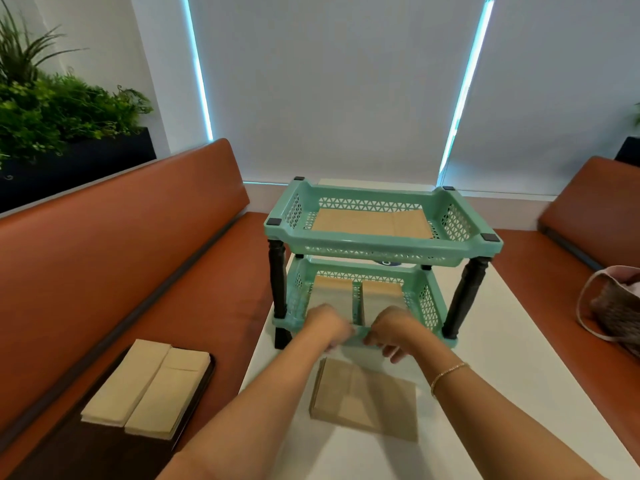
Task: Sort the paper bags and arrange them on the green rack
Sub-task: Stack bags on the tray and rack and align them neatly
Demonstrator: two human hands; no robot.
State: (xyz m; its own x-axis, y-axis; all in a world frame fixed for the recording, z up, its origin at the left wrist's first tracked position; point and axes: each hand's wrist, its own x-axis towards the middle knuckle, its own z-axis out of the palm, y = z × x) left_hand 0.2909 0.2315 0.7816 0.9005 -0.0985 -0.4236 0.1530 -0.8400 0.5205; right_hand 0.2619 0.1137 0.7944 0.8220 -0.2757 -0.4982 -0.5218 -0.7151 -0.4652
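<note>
A green two-tier rack (446, 252) stands on the white table (512, 393). Its top tier holds flat brown paper bags (372, 223). Two stacks of brown bags (381, 291) lie side by side in the lower tier. Both hands are at the lower tier's front rim. My left hand (325, 327) is blurred, with its fingers curled at the rim, and what it holds is unclear. My right hand (391, 330) hangs over the rim with loosely curled fingers and nothing in it. One more stack of brown bags (367, 400) lies flat on the table below my wrists.
On the orange bench to the left, a dark tray (114, 441) carries two stacks of lighter beige bags (145, 389). A woven bag with a pink strap (613, 313) sits on the right bench. Plants (52, 109) stand behind the left backrest. Window blinds close off the far side.
</note>
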